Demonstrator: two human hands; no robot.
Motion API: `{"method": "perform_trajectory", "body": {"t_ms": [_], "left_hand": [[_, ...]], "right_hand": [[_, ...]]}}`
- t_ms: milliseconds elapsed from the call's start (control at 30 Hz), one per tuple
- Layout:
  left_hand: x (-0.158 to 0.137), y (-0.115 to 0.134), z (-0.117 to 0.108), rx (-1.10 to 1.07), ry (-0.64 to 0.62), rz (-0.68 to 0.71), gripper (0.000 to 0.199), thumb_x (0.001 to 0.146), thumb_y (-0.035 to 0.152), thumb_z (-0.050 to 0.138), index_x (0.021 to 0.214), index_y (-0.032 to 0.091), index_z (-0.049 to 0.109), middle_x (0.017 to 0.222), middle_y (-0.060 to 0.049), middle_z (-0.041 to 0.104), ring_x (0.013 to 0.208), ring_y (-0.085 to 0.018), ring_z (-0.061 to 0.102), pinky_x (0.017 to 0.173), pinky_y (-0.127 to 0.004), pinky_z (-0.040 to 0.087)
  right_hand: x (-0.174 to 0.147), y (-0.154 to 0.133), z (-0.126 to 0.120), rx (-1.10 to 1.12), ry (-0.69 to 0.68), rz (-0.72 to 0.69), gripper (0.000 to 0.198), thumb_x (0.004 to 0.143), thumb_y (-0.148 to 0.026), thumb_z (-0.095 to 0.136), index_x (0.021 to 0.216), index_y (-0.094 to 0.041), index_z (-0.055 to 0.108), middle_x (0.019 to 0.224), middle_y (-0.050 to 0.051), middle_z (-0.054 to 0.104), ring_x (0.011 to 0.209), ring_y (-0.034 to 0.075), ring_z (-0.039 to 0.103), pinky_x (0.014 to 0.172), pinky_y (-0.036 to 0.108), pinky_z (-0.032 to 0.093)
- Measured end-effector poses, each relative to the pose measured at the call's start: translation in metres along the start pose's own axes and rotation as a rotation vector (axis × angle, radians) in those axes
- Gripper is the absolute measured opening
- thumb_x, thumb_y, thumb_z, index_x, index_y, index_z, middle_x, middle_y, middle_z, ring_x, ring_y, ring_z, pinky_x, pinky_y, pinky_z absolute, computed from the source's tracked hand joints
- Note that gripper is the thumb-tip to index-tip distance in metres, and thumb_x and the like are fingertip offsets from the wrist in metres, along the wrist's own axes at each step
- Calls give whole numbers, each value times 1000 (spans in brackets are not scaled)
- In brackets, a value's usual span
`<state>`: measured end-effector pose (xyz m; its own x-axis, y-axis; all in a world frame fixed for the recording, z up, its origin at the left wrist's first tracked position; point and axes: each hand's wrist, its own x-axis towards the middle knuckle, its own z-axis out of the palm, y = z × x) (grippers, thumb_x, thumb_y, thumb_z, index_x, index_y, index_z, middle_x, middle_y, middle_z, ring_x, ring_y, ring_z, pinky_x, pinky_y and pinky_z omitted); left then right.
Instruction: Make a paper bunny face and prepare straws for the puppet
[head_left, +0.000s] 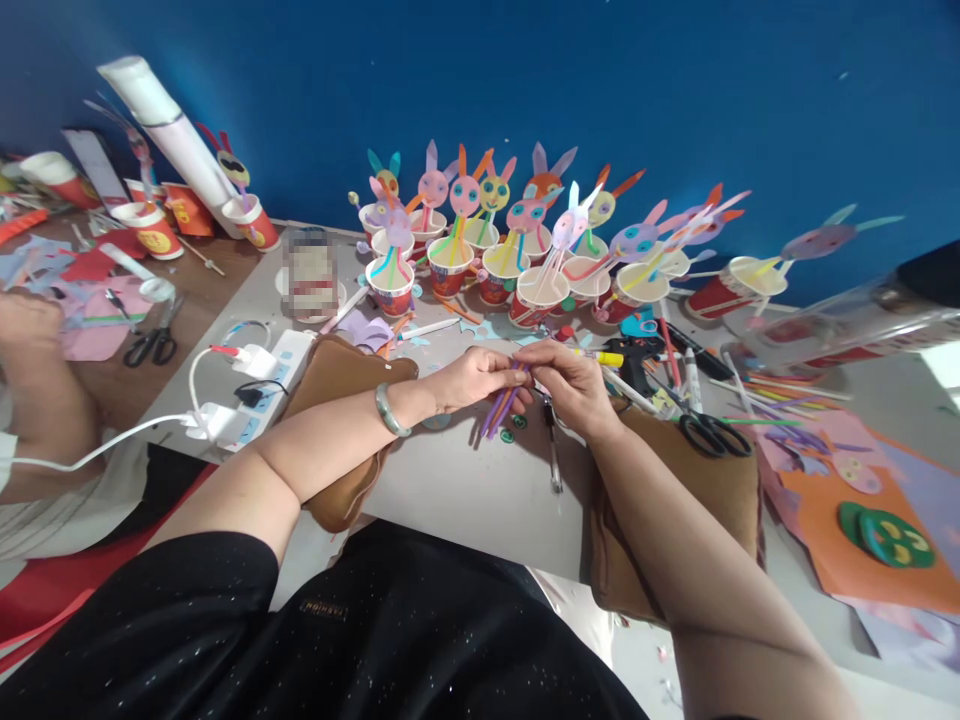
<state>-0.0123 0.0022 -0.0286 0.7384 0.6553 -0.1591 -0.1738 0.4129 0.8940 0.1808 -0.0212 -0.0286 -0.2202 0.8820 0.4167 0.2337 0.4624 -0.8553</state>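
Observation:
My left hand (478,380) is closed on a small bundle of thin purple paper strips (496,412), with an orange one among them. The strips hang down toward the table. At their upper end my right hand (568,382) pinches, its fingertips meeting those of the left; what exactly lies between them is hidden. Below the hands are small green round pieces (513,431). A pen (555,455) lies just beneath my right hand, and a yellow marker (600,357) sits behind it. Paper cups (541,300) with paper rabbit figures stand in rows beyond the hands.
Brown cushions (352,390) lie under both forearms. Black scissors (712,435) and a glue gun (637,360) are at the right, by orange paper (847,520). A power strip (274,385) lies at the left. Another person's arm (45,390) rests at the far left, near more scissors (154,340).

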Motion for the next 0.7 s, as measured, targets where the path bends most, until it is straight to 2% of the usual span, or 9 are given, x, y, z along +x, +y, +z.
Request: {"method": "perform_trajectory", "body": {"t_ms": [300, 533, 633, 700], "left_hand": [[2, -3, -1, 13, 17, 45, 34, 83, 41, 87, 86, 9, 74, 81, -8, 78, 67, -15, 75, 65, -28, 63], [2, -4, 1, 34, 30, 42, 32, 86, 38, 85, 88, 9, 73, 81, -7, 78, 68, -15, 76, 68, -28, 63], [1, -1, 1, 30, 36, 59, 35, 86, 42, 84, 90, 10, 73, 82, -7, 78, 69, -14, 76, 70, -27, 63], [0, 2, 0, 18, 32, 93, 41, 82, 48, 86, 92, 10, 73, 82, -6, 78, 70, -14, 76, 71, -27, 63]], "right_hand": [[-1, 1, 3, 41, 18, 11, 25, 91, -18, 62, 101, -29, 83, 99, 4, 79, 91, 19, 74, 86, 36, 59], [-2, 0, 4, 32, 30, 45, 22, 90, -23, 64, 98, -28, 83, 100, 5, 78, 95, 21, 73, 91, 40, 59], [-3, -2, 6, 71, 55, 108, 24, 91, -26, 64, 105, -29, 82, 99, 3, 77, 94, 20, 72, 93, 40, 59], [-4, -1, 8, 147, 91, 181, 28, 90, -28, 66, 114, -30, 80, 97, 2, 77, 88, 19, 71, 88, 39, 59]]}}
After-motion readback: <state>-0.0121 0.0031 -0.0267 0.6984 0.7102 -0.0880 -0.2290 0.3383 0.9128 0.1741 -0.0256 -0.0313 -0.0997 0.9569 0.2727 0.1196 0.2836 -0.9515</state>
